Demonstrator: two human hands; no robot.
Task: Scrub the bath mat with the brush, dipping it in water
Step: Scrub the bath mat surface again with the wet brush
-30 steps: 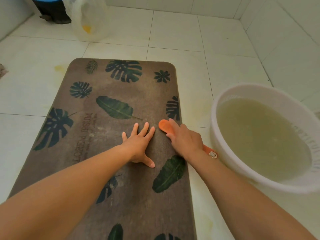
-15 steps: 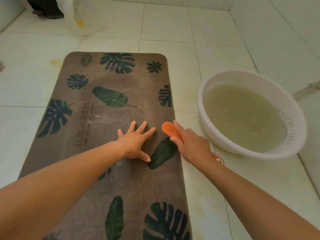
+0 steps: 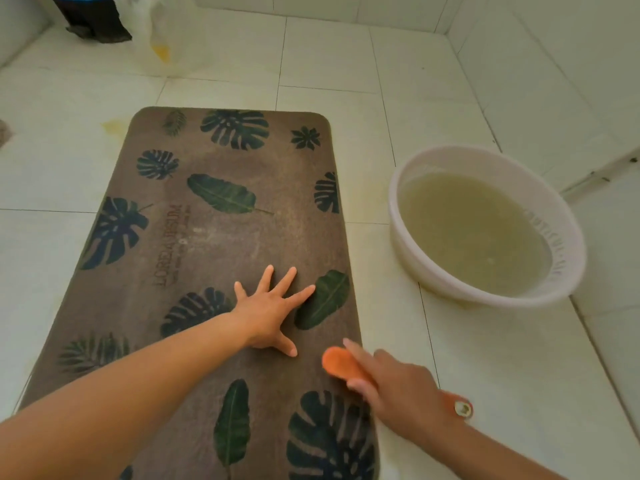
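Presses the left hand (image 3: pixel 273 313), fingers spread, flat on the bath mat (image 3: pixel 225 237) lying on the floor (image 3: pixel 502 375). Grips the orange brush (image 3: pixel 341 367) in the right hand (image 3: pixel 403 393) at the mat's near right edge. Risks sliding the mat on smooth tile under a hard stroke, or knocking the water-filled basin (image 3: pixel 485 297) nearby when dipping.

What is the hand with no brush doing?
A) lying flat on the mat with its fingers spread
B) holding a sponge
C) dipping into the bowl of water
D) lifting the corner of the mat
A: the left hand lies flat on the bath mat with its fingers spread wide and holds nothing, while the right hand grips the orange brush, away from the basin.
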